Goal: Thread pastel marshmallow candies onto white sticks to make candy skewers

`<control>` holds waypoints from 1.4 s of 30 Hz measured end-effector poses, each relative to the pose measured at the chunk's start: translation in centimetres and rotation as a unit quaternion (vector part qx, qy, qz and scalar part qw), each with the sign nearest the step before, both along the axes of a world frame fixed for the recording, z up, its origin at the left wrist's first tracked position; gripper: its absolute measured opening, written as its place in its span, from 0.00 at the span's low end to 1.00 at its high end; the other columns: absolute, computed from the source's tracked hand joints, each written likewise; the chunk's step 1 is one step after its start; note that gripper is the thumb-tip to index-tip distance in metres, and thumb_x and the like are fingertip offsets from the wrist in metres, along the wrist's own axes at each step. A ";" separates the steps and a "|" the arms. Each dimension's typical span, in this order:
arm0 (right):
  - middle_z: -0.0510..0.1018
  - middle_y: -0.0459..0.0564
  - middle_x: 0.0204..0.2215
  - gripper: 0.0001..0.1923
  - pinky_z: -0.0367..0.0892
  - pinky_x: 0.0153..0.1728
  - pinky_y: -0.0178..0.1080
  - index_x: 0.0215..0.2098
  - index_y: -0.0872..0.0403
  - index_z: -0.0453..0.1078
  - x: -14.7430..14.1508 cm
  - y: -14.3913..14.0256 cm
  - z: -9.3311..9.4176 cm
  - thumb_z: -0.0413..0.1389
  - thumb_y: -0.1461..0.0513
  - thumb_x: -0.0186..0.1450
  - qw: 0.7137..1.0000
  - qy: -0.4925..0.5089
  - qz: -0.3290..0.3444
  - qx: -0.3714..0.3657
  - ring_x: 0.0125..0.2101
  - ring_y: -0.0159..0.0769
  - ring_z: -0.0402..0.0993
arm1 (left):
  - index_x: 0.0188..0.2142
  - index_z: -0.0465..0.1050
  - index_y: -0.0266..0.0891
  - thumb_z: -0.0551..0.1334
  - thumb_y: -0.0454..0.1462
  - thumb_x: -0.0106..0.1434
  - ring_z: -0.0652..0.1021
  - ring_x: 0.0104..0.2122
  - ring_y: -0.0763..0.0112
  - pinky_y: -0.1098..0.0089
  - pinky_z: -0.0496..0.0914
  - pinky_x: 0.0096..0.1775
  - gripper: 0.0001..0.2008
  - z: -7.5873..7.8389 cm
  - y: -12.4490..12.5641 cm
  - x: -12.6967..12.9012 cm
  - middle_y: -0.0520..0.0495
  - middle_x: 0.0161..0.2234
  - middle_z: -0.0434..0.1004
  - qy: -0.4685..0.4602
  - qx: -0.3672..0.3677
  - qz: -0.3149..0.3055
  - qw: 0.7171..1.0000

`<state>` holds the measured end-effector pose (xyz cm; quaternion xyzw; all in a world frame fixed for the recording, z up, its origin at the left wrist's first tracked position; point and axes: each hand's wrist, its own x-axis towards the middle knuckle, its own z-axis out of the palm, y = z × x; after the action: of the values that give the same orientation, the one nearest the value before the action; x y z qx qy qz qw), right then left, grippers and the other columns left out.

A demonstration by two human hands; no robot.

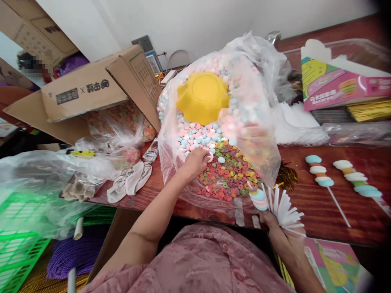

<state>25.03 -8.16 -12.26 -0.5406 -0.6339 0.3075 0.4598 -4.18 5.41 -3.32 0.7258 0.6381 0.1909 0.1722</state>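
Note:
My left hand [195,163] reaches into a clear plastic bag on the table and pinches a pale pink candy [210,158]. Around its fingers lie pastel pink, blue and white candies [198,136]. Just beside them spreads a pile of small ring gummies [230,173] in red, green, yellow and orange. At the bag's front right edge, my right hand [282,236] is closed around a fan of white sticks [287,209]. One stick in that hand carries a short stack of candy [258,199], blue and pink pieces with a ring gummy on top.
A yellow scalloped bowl [203,97] rests upside down on the candies. Two candy skewers [319,171] [357,178] lie on the right of the table [293,158]. Cardboard box [82,95] and grey cloth [130,181] are left; printed Macaron packaging [342,87] is back right.

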 end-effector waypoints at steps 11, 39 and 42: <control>0.76 0.43 0.20 0.12 0.67 0.21 0.32 0.42 0.55 0.79 -0.4 0.6 1.3 0.58 0.57 0.66 0.997 -0.057 -0.002 0.050 0.16 0.31 0.66 | 0.38 0.73 0.35 0.57 0.39 0.71 0.69 0.47 0.56 0.56 0.68 0.51 0.09 -1.4 -2.2 0.8 0.38 0.42 0.69 0.115 0.080 0.042 0.989; 0.78 0.43 0.28 0.13 0.68 0.28 0.31 0.47 0.51 0.76 -3.2 -0.2 4.7 0.51 0.65 0.69 0.989 -0.041 0.133 0.043 0.23 0.31 0.71 | 0.32 0.76 0.37 0.81 0.35 0.36 0.74 0.26 0.79 0.76 0.71 0.30 0.23 2.0 -8.6 3.8 0.55 0.27 0.75 -0.687 -0.161 0.075 0.705; 0.75 0.41 0.24 0.12 0.65 0.25 0.30 0.44 0.51 0.76 -3.2 -0.1 4.8 0.51 0.66 0.69 0.986 -0.048 0.153 0.036 0.21 0.30 0.69 | 0.31 0.75 0.38 0.81 0.34 0.37 0.73 0.27 0.79 0.77 0.71 0.30 0.22 1.7 -8.8 4.1 0.56 0.27 0.74 -0.684 -0.139 0.069 0.713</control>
<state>21.88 -8.29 -7.50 -0.4348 -0.7412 0.3243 0.3955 -0.09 -3.42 -1.66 0.3183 0.4136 0.5562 0.6467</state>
